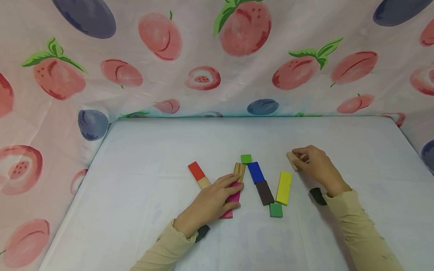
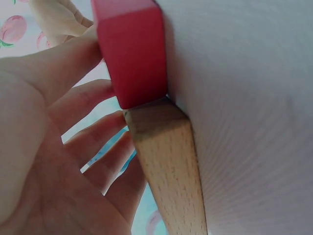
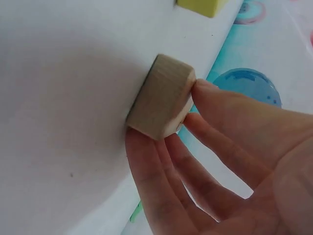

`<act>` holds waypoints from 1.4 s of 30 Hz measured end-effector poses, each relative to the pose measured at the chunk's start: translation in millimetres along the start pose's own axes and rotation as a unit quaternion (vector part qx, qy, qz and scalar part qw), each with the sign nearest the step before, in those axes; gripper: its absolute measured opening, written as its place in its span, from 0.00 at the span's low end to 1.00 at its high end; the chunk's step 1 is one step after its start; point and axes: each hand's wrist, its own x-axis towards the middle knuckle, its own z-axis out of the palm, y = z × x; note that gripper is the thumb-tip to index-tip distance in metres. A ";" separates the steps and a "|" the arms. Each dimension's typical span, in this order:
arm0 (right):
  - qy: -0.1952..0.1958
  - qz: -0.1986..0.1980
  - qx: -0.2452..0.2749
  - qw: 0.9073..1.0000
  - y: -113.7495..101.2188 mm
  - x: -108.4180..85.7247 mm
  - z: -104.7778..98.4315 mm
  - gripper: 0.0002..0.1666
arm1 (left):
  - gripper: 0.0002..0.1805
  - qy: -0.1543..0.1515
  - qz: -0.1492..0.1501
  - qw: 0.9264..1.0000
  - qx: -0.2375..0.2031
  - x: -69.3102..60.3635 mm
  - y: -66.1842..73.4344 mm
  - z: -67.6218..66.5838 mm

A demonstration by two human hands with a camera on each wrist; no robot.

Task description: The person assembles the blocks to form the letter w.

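Observation:
My left hand (image 1: 207, 202) lies over a row of blocks, its fingers nearly straight and touching a magenta block (image 1: 235, 193) and a natural wood block (image 1: 239, 169). A red-pink block (image 1: 228, 214) shows below the palm. In the left wrist view, a red block (image 2: 134, 61) meets a wooden block (image 2: 166, 169) end to end, the fingers beside them. To the right, my right hand (image 1: 318, 169) pinches a small plain wooden block (image 3: 161, 98) between thumb and fingers, at the white surface. A yellow block (image 1: 284, 188) lies just left of that hand.
Blue (image 1: 256, 172) and dark brown (image 1: 264, 193) blocks form a slanted line between two green blocks, one above (image 1: 246, 158) and one below (image 1: 276, 210). An orange-red block (image 1: 197, 171) touches a wooden one (image 1: 204, 182) at left. Fruit-patterned cloth (image 1: 203, 40) rises behind the table.

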 end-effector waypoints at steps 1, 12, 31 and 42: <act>0.000 0.004 0.002 1.000 0.2 0.3 0.2 0.24 | 0.29 -0.001 0.000 1.000 -0.001 -0.1 0.1 0.0; 0.013 0.044 0.022 0.999 1.7 4.3 4.0 0.26 | 0.29 -0.004 -0.005 1.000 -0.001 1.5 -1.4 2.2; 0.016 0.065 0.034 0.997 -6.0 2.0 7.9 0.30 | 0.30 -0.001 -0.005 1.000 -0.006 0.0 -0.8 0.7; 0.028 0.041 0.025 0.998 -2.2 2.8 10.8 0.28 | 0.30 -0.001 -0.003 1.000 -0.001 1.0 -0.7 1.4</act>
